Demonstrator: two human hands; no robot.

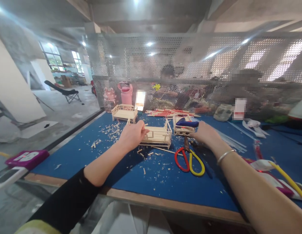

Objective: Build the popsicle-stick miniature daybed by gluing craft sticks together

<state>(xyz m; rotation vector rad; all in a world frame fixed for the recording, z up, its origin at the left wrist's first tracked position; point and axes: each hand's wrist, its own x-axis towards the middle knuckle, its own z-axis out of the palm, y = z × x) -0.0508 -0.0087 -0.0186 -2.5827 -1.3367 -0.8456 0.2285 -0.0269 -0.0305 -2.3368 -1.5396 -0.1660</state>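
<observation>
From where I stand, following the worker's head view, the pale wooden stick-built frame (pixel 158 135), shaped like a small railed bed, stands upright mid-way along the blue-topped desk (pixel 80 165). The bare left hand (pixel 132 135) is at its left end, the fingers drawn together in what looks like a pinch on it; whether they also hold a loose stick I cannot tell. The right hand (pixel 206 133) is beside the smaller pale wooden slatted frame (pixel 180 130), on which the blue-handled tool (pixel 190 123) lies; its fingertips are partly hidden, so I cannot tell whether they grasp anything. I would keep that left pinch light and low, since such thin rails could bend or snap. The red-and-yellow-handled scissors (pixel 187 148) lie just in front, near the right wrist, so a careful forearm seems wise, and pale wood scraps (pixel 111 130) could unsettle the frame's feet.
</observation>
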